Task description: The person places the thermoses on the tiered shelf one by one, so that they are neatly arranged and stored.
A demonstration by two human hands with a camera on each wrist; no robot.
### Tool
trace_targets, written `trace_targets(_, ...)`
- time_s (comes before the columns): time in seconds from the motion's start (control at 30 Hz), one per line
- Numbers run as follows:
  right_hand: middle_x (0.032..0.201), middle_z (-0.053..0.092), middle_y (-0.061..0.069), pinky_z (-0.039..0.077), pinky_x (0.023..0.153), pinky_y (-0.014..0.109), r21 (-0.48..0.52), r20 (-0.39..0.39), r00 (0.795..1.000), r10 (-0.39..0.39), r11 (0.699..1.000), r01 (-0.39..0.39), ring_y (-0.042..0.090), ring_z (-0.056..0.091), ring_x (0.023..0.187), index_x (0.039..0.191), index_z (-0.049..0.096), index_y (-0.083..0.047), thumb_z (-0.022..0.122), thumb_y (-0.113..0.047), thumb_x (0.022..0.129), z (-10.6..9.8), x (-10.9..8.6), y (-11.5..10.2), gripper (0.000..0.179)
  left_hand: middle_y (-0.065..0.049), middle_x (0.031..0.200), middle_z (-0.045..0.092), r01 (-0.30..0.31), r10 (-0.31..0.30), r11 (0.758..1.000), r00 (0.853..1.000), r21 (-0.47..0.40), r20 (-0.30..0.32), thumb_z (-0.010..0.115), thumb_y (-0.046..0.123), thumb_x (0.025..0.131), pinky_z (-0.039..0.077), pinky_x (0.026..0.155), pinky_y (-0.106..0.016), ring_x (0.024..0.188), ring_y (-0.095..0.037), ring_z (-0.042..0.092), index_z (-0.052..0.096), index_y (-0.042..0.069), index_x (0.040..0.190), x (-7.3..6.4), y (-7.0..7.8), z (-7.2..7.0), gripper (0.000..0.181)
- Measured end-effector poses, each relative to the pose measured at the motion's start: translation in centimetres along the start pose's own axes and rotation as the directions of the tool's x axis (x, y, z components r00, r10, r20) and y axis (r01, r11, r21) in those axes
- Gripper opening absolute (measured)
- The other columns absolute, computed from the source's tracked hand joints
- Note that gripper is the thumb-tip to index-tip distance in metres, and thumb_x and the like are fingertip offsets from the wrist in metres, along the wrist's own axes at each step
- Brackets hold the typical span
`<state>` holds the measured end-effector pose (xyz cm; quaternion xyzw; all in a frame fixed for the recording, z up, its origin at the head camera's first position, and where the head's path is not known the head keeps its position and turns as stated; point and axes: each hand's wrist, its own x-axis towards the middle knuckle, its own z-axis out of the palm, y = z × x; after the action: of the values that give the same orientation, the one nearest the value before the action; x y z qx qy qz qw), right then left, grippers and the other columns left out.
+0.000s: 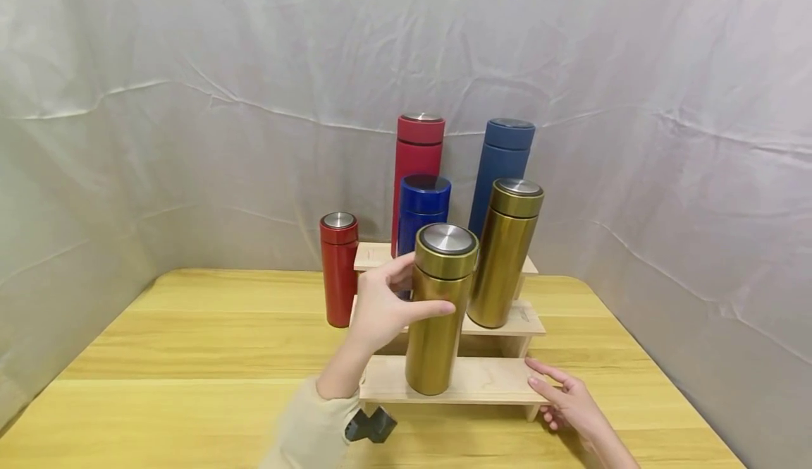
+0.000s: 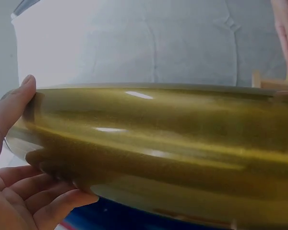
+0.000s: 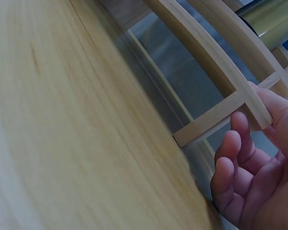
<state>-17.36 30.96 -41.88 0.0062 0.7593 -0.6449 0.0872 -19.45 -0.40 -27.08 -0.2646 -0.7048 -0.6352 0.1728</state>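
Note:
My left hand (image 1: 387, 303) grips a gold thermos (image 1: 438, 328) with a silver lid, its thumb and fingers around the upper body. This thermos stands nearly upright over the lowest step of a tiered wooden stand (image 1: 491, 377). In the left wrist view, the gold thermos (image 2: 173, 139) lies across the picture between thumb and fingers. My right hand (image 1: 567, 402) holds the right end of that lowest step. Seen from the right wrist, the right hand (image 3: 259, 172) pinches the board's end (image 3: 257, 112), with fingertips below it by the leg.
A second gold thermos (image 1: 507, 257) and a shiny blue one (image 1: 425, 208) stand on the middle step. Behind them, on the top step, are a tall red thermos (image 1: 419, 159) and a matte blue one (image 1: 504, 166). A smaller red thermos (image 1: 339, 278) stands left of the stand on the wooden table (image 1: 190, 356).

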Motion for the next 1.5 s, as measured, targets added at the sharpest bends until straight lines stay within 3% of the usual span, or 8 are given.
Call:
trace_targets(0.23, 0.058, 0.046, 0.001, 0.043, 0.043, 0.02, -0.008, 0.0, 1.0, 0.011, 1.0, -0.011, 0.007, 0.047, 0.045, 0.096, 0.059, -0.052, 0.057, -0.023, 0.088, -0.2, 0.1, -0.4, 0.03, -0.001, 0.102, 0.065, 0.022, -0.023, 1.0, 0.999, 0.015, 0.049, 0.084, 0.022, 0.058, 0.048, 0.077, -0.028, 0.09, -0.01, 0.06, 0.06, 0.01, 0.116, 0.3, -0.2, 1.8, 0.064)
trace_targets(0.37, 0.09, 0.057, 0.017, 0.044, 0.043, 0.02, -0.034, -0.009, 1.0, -0.019, 0.999, 0.018, 0.007, 0.048, 0.047, 0.1, 0.059, -0.048, 0.059, -0.022, 0.087, -0.5, 0.2, -0.5, 0.029, 0.001, 0.103, 0.065, -0.023, 0.023, 1.0, 0.998, 0.012, 0.055, 0.084, 0.023, 0.058, 0.049, 0.075, -0.029, 0.089, -0.009, 0.06, 0.061, 0.011, 0.115, 0.5, -0.4, 2.6, 0.063)
trace_targets(0.5, 0.122, 0.046, 0.029, 0.044, 0.043, 0.019, -0.054, 0.008, 0.999, -0.051, 0.997, 0.051, 0.006, 0.049, 0.046, 0.103, 0.059, -0.045, 0.059, -0.021, 0.087, -0.8, 0.3, -0.5, 0.029, 0.003, 0.102, 0.065, -0.05, 0.05, 0.999, 0.997, -0.006, 0.063, 0.085, 0.02, 0.057, 0.049, 0.074, -0.028, 0.086, -0.006, 0.06, 0.062, 0.012, 0.112, 0.7, -0.6, 3.2, 0.06)
trace_targets(0.7, 0.116, 0.053, 0.024, 0.044, 0.044, 0.019, -0.055, 0.036, 0.999, -0.039, 0.998, 0.041, 0.006, 0.05, 0.046, 0.099, 0.059, -0.048, 0.059, -0.02, 0.087, -1.0, 0.4, -0.6, 0.03, 0.004, 0.099, 0.065, -0.07, 0.071, 0.998, 0.995, -0.005, 0.067, 0.084, 0.021, 0.058, 0.049, 0.073, -0.024, 0.084, -0.006, 0.06, 0.063, 0.011, 0.107, 1.0, -0.8, 4.2, 0.054)
trace_targets(1.0, 0.118, 0.049, 0.029, 0.045, 0.044, 0.021, -0.078, 0.007, 0.999, -0.04, 0.996, 0.041, 0.007, 0.05, 0.046, 0.098, 0.059, -0.05, 0.06, -0.022, 0.086, -0.8, 0.3, -0.6, 0.03, 0.006, 0.099, 0.064, -0.097, 0.097, 0.995, 0.992, 0.003, 0.076, 0.084, 0.025, 0.058, 0.049, 0.071, -0.023, 0.082, -0.004, 0.06, 0.063, 0.012, 0.109, 1.4, -1.3, 5.8, 0.056)
trace_targets(1.2, 0.113, 0.055, 0.021, 0.045, 0.044, 0.021, -0.081, 0.021, 0.999, -0.045, 0.996, 0.047, 0.007, 0.049, 0.047, 0.097, 0.058, -0.051, 0.058, -0.02, 0.087, -0.9, 0.2, -0.4, 0.032, 0.006, 0.091, 0.065, -0.154, 0.149, 0.986, 0.985, 0.056, 0.087, 0.085, 0.027, 0.056, 0.048, 0.065, -0.017, 0.074, 0.0, 0.058, 0.063, 0.011, 0.112, 1.3, -1.4, 7.1, 0.061)
trace_targets(1.33, 0.108, 0.057, 0.017, 0.044, 0.044, 0.021, -0.066, 0.032, 0.998, -0.048, 0.997, 0.05, 0.007, 0.049, 0.047, 0.097, 0.059, -0.05, 0.057, -0.019, 0.088, -0.9, 0.3, -0.6, 0.032, 0.006, 0.088, 0.064, -0.115, 0.107, 0.991, 0.989, 0.074, 0.098, 0.085, 0.028, 0.055, 0.047, 0.062, -0.014, 0.071, 0.001, 0.056, 0.061, 0.009, 0.115, 1.2, -1.3, 8.0, 0.067)
trace_targets(1.5, 0.088, 0.063, 0.009, 0.044, 0.045, 0.02, -0.06, 0.059, 0.998, -0.037, 0.997, 0.041, 0.007, 0.049, 0.048, 0.095, 0.058, -0.051, 0.056, -0.019, 0.089, -0.8, 0.3, -0.6, 0.033, 0.003, 0.094, 0.065, -0.035, 0.025, 0.994, 0.994, 0.099, 0.103, 0.085, 0.032, 0.053, 0.046, 0.063, -0.012, 0.074, 0.003, 0.057, 0.057, 0.008, 0.121, 1.1, -1.0, 8.6, 0.077)
